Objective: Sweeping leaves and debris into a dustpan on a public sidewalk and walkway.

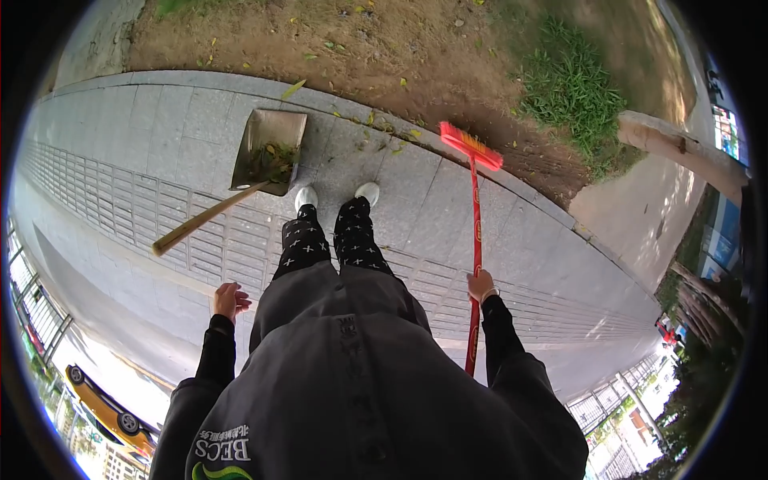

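Observation:
My right hand (480, 285) is wrapped around the red handle of a broom (477, 222). The broom's pink-red head with some yellow bristles (470, 146) is at the curb line between the paving and the bare soil. Fingers apart and holding nothing, my left hand (230, 300) hangs beside my hip. In front of it a metal dustpan (252, 135) rests on the pavement, with green and yellow leaves (273, 159) inside. Its wooden handle (204, 221) points back toward my left side.
Grey paving with a ribbed tactile strip (120, 180) runs across. Beyond the stone curb (210, 81) lies soil (384, 54) with scattered leaves, a grass clump (570, 90) and a tree trunk (675, 141). Small leaves (384, 125) lie along the curb. A yellow car (105, 411) is behind at left.

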`<state>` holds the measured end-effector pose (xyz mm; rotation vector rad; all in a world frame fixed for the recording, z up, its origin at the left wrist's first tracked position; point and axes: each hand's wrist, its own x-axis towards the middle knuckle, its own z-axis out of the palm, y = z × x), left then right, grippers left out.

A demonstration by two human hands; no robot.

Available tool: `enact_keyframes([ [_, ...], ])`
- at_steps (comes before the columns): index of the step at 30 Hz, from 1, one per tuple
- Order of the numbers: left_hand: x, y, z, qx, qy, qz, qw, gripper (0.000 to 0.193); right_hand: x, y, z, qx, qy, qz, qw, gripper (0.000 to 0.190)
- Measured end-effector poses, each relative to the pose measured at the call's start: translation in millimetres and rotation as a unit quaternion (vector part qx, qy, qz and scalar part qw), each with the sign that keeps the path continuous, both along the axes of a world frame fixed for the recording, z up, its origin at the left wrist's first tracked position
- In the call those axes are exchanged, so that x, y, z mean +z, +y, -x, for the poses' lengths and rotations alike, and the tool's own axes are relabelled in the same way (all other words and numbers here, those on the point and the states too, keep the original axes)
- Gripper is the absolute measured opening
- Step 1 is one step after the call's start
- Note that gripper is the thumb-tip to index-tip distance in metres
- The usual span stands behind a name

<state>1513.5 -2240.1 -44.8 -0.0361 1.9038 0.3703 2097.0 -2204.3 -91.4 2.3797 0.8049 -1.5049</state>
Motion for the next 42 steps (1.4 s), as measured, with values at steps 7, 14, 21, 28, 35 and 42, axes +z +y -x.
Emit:
enact_keyframes([
  [7,-34.4,6.2,18.4,0.139,-0.123,-0.014,0.983,0.041,140.7,19.0,131.3,-0.131,0.166,0.047,0.976,0.018],
  [14,-19.4,108.9,32.1,0.414,-0.346,-0.118,0.834,0.054,27.8,154.2,201.5,0.118,0.121,-0.161,0.972,0.027],
  [21,-58.4,156.7,43.4,0.517,-0.423,-0.13,0.733,0.023,-40.2,214.2,270.9,0.308,-0.129,-0.135,0.933,0.033],
  [28,-36.7,102.9,59.5,0.503,-0.484,-0.139,0.702,0.016,39.8,81.9,200.1,0.368,-0.074,-0.077,0.924,0.033],
  [35,26.6,24.8,87.6,0.425,-0.493,-0.12,0.75,0.021,99.0,80.1,216.8,0.332,-0.051,-0.123,0.934,0.032],
  [42,51.3,24.2,87.7,0.4,-0.452,-0.076,0.794,0.018,-1.6,178.6,280.4,0.374,-0.123,-0.147,0.908,0.033],
])
